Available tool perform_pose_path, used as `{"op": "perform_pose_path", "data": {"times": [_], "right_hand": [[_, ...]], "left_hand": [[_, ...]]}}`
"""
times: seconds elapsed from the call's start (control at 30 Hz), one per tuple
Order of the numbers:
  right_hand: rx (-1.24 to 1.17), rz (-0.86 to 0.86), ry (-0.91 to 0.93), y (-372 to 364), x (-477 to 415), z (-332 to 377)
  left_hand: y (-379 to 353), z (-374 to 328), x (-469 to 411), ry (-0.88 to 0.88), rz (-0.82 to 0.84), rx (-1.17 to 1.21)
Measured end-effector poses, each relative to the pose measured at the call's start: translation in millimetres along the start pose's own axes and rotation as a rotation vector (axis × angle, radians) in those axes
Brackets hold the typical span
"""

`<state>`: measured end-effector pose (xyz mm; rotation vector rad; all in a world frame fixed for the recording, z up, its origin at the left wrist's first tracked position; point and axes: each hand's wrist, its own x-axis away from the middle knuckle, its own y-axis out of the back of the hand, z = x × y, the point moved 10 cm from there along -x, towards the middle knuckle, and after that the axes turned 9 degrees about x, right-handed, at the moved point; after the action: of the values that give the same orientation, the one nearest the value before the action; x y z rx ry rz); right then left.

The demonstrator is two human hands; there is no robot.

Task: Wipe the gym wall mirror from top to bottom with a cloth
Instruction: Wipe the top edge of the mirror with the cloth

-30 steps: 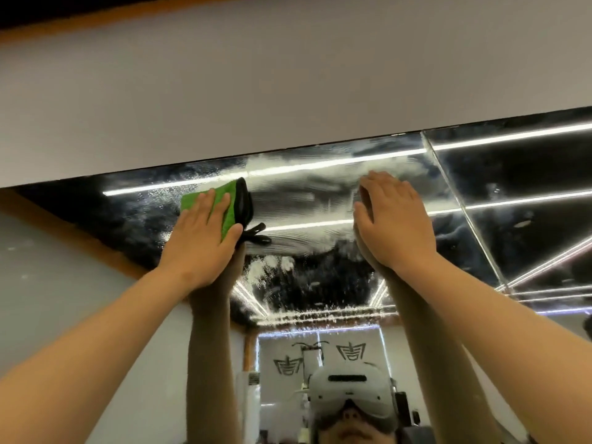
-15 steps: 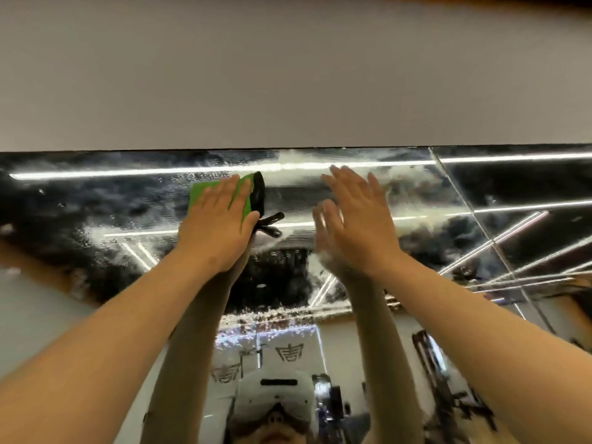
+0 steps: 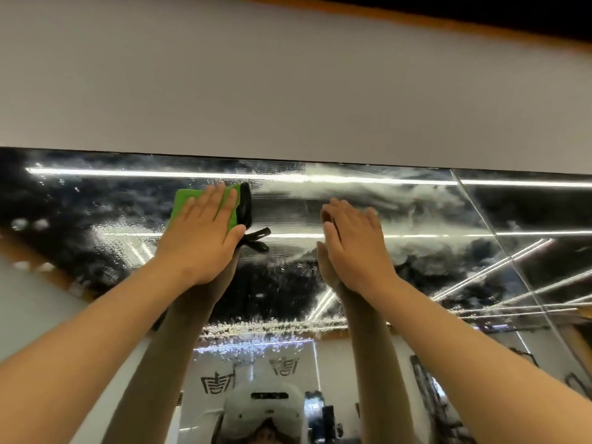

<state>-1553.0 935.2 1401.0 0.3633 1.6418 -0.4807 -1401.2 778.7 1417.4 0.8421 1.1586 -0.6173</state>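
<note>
Cloth: green, soft, light; pressed flat to mirror near top edge under left hand, fingers straight. Slides easy on wet glass; best held w/ full palm. Right hand: flat, fingers straight, on glass beside it, holding nothing.

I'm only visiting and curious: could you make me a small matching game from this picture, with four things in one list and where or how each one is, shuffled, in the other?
Things
1. left hand
2. right hand
3. green microfibre cloth with black edging
4. plain grey wall strip

Places or states
A. above the top edge of the smeared glass wall mirror
B. open, with no cloth under it
C. spread flat on the cloth
D. between a palm and the wet glass

Pairs: 1-C, 2-B, 3-D, 4-A
</note>
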Motion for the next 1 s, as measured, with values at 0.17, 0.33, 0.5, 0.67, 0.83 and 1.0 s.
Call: {"op": "perform_pose_path", "data": {"times": [0.17,0.33,0.5,0.67,0.83,1.0], "right_hand": [[0.020,-0.008,0.028,2,0,1],[0.057,-0.022,0.083,13,-6,-1],[0.102,-0.033,0.143,17,-7,-5],[0.105,-0.012,0.295,18,-12,-16],[0.063,-0.084,0.257,27,-15,-26],[-0.024,-0.189,0.178,30,-14,-35]], "left_hand": [[-13,-73,5,-0.103,0.001,0.014],[-21,-115,0,-0.216,0.004,0.026],[1,-45,-22,-0.105,0.009,-0.006],[12,-4,-27,0.073,-0.061,0.009],[-3,-98,-30,-0.148,-0.069,0.029],[-12,-131,-52,-0.296,-0.036,0.056]]}}
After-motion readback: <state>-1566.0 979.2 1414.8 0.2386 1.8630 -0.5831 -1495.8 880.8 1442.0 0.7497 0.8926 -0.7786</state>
